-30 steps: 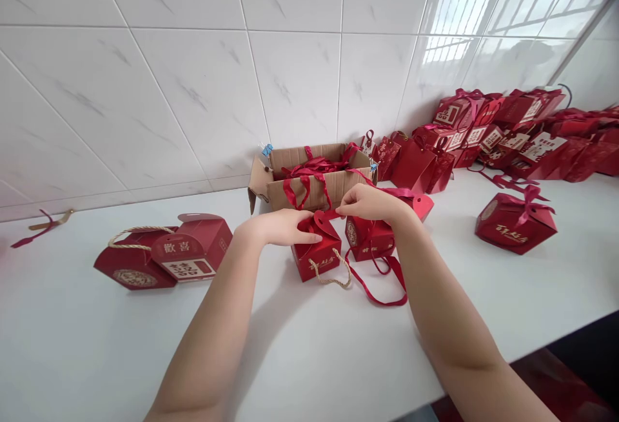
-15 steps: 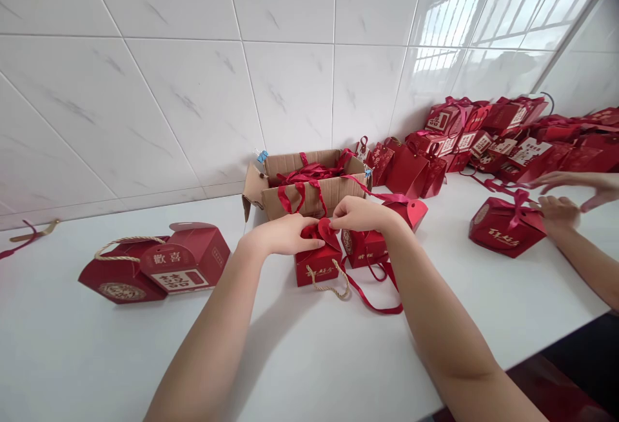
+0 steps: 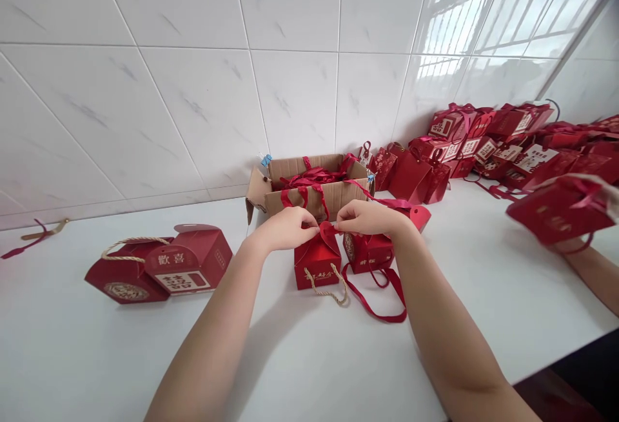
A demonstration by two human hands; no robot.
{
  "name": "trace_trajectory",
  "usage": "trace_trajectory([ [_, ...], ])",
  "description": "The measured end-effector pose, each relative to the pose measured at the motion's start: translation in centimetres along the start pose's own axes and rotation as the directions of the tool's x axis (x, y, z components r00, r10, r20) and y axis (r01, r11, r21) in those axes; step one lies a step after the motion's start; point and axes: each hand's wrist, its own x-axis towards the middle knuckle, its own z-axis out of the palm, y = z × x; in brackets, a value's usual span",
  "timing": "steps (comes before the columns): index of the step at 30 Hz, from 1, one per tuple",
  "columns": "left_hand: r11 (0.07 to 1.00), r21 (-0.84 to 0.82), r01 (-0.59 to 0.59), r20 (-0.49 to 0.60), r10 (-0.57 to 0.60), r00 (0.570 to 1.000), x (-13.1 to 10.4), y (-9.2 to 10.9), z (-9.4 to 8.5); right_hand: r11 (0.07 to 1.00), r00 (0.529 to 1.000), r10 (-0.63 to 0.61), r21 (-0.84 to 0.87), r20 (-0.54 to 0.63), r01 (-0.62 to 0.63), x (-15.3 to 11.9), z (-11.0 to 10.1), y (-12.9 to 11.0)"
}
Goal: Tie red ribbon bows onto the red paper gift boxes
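A small red gift box (image 3: 318, 266) with gold lettering stands on the white table in front of me. Its rounded top flaps come together between my hands. My left hand (image 3: 286, 226) pinches at the left side of the top flap. From the right, my right hand (image 3: 366, 219) has thumb and finger closed on the flap's other edge. A twisted gold cord (image 3: 329, 294) hangs loose at the box's front. Close by on the right is another red gift box (image 3: 368, 254), partly behind my right forearm, with a red ribbon (image 3: 374, 313) looped on the table.
An open cardboard carton (image 3: 316, 196) of red ribbons stands by the tiled wall. Two red boxes (image 3: 193, 261) sit at left, near a ribbon on a metal hook (image 3: 53, 230). Finished-looking boxes (image 3: 503, 144) are piled at right, where a co-worker's hand holds a red box (image 3: 561, 209).
My fingers have shifted slightly on the flaps, and the left hand has drawn back a little from the box top. At right, the co-worker has lifted the ribboned box off the table.
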Motion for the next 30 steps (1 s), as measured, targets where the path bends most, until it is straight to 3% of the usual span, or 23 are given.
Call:
trace_trajectory([
  [10, 0.998, -0.043, -0.045, -0.013, 0.045, 0.999, 0.7, -1.4, 0.1, 0.999, 0.997, -0.031, 0.013, 0.066, 0.03, 0.4, 0.4, -0.1],
  [19, 1.0, -0.025, -0.002, 0.072, 0.004, 0.997, 0.9, -1.4, 0.4, 0.999, 0.999, -0.034, 0.036, -0.039, 0.036, 0.9, 0.5, 0.3],
  [30, 0.998, -0.058, -0.002, 0.09, 0.007, 0.996, 1.1, -1.2, 0.6, 0.999, 0.998, -0.024, 0.037, -0.057, 0.026, 0.9, 0.8, -0.3],
])
